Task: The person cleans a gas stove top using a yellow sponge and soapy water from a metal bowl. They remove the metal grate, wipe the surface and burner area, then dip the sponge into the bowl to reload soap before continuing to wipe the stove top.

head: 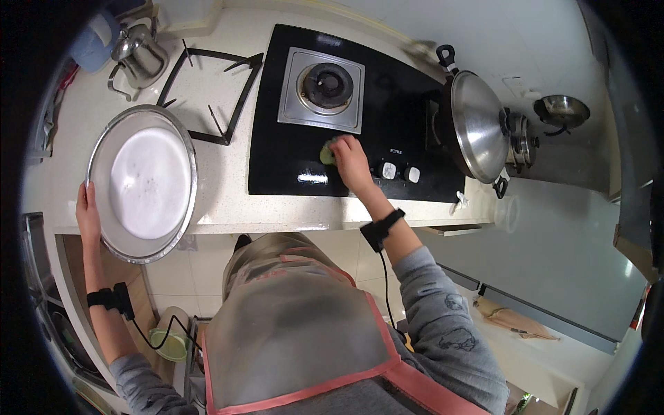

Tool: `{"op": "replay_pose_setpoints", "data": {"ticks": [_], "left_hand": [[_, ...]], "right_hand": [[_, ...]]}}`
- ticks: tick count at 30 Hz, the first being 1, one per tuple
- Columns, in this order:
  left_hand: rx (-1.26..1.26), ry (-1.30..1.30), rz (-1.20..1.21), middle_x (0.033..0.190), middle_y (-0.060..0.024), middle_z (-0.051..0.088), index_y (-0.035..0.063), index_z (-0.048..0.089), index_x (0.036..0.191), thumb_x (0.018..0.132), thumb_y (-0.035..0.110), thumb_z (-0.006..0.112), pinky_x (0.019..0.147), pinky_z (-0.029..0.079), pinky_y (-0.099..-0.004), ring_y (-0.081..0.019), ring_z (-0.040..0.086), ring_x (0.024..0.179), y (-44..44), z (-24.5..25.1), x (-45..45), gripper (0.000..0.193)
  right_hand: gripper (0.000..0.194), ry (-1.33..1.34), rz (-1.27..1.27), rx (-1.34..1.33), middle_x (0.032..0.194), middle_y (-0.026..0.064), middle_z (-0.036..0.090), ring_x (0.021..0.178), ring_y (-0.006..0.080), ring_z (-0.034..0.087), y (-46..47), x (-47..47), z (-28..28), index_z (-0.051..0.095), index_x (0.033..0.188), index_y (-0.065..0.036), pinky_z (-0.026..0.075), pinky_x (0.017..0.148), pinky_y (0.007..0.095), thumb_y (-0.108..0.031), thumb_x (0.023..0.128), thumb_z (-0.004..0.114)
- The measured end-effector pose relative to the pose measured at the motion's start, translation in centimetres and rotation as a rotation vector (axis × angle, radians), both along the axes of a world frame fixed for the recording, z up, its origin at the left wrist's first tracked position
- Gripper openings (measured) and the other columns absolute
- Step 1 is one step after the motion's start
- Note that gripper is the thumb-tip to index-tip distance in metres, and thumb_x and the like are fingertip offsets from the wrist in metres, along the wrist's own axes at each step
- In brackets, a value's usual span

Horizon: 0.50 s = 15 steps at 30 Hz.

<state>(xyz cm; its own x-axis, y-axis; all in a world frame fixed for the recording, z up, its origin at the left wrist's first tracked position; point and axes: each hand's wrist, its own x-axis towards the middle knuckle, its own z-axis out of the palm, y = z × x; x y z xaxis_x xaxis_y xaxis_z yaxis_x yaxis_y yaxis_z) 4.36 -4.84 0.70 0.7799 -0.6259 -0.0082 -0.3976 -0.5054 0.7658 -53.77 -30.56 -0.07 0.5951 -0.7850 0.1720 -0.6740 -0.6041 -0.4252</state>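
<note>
My left hand (88, 215) grips the left rim of a wide stainless steel basin (139, 120). White suds (150, 184) cover the bottom of the basin, which juts past the counter's front edge. On the black glass gas cooktop (270, 161), my right hand (354, 163) pinches a green scouring sponge (327, 154) against the surface, just in front of the left burner (328, 85). That burner's steel drip plate (290, 114) is bare. Its black pan support (228, 136) lies on the counter, left of the cooktop. Two square control knobs (388, 170) are right of my hand.
A lidded wok (480, 127) covers the right burner. Behind it stand a steel pot (521, 142) and a small pan (563, 111). A steel kettle (139, 57) and a blue jug (96, 46) occupy the back left. A crumpled white tissue (460, 201) lies by the cooktop's front right corner.
</note>
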Motion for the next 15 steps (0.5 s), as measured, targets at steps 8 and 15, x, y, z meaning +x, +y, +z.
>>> {"op": "replay_pose_setpoints", "data": {"ticks": [8, 15], "left_hand": [[0.059, 0.05, -0.049, 0.098, -0.004, 0.055, -0.0033, 0.052, 0.119, 0.097, 0.036, 0.047, 0.087, 0.037, -0.0232, -0.0121, 0.047, 0.092, -0.2, 1.2, -0.5, 0.045], [0.03, 0.026, -0.059, 0.095, -0.0035, 0.054, -0.0034, 0.053, 0.118, 0.097, 0.036, 0.047, 0.085, 0.037, -0.0232, -0.0118, 0.046, 0.089, -0.3, 1.2, -0.8, 0.045]], "right_hand": [[0.011, 0.076, -0.019, 0.073, 0.097, 0.0153, 0.055, 0.092, 0.0356, 0.054, 5.8, -6.0, 0.8, 0.057, 0.088, -0.001, 0.046, 0.078, 0.0402, 0.003, 0.078, 0.057], [0.009, -0.01, -0.068, -0.076, 0.095, 0.017, 0.054, 0.089, 0.0369, 0.052, -2.5, -2.5, -0.2, 0.055, 0.091, -0.001, 0.045, 0.076, 0.0409, 0.0, 0.082, 0.053]]}}
